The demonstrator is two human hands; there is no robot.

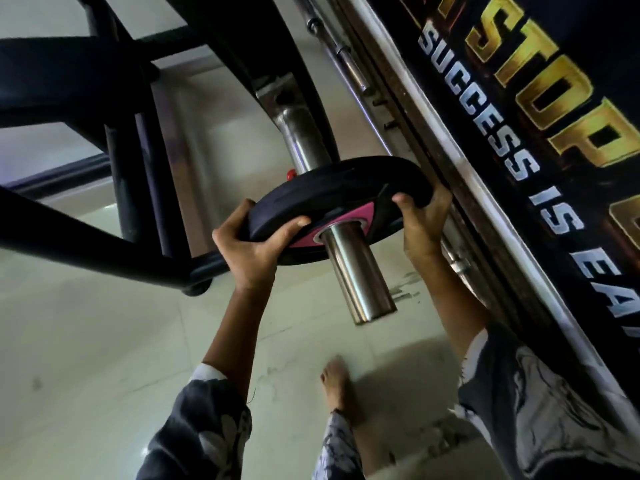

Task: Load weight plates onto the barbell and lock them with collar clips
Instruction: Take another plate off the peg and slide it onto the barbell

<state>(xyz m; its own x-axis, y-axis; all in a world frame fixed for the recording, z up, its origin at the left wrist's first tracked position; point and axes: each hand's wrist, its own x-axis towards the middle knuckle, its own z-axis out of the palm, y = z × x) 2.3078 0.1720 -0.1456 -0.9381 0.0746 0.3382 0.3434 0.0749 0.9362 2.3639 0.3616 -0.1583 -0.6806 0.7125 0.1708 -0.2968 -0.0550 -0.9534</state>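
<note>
Head view. Pale tiled floor [104, 358], glossy and faintly scuffed; dark wall banner [540, 140] with gold and white lettering, to the right of the barbell sleeve, running diagonally along the frame edge; black tubular rack frame [114, 233] to the left of the sleeve, one foot resting on the tiles.

Barbell sleeve [356, 271]: polished steel cylinder, tilted, free end nearest the camera and pointing toward the floor; upper length continuing beyond the plate toward a steel bracket on the rack. Weight plate [339, 188]: black rubber disc with pink hub ring, threaded on the sleeve, roughly midway along the visible length, bare steel showing both above and below it. Small red part [290, 173] just beyond the plate's far face, left of the sleeve; identity not discernible.

Left hand [249, 247]: clamped on the plate's left rim, thumb across the near face, fingers wrapped behind the edge. Right hand [420, 220]: clamped on the plate's right rim, thumb on the near face, fingers curled round the back, close against the banner. Forearms bare, patterned dark sleeves at the elbows. Bare foot [337, 382] on the tiles below the sleeve's free end. Additional chrome bars [346, 64] propped against the wall, above and right of the sleeve.
</note>
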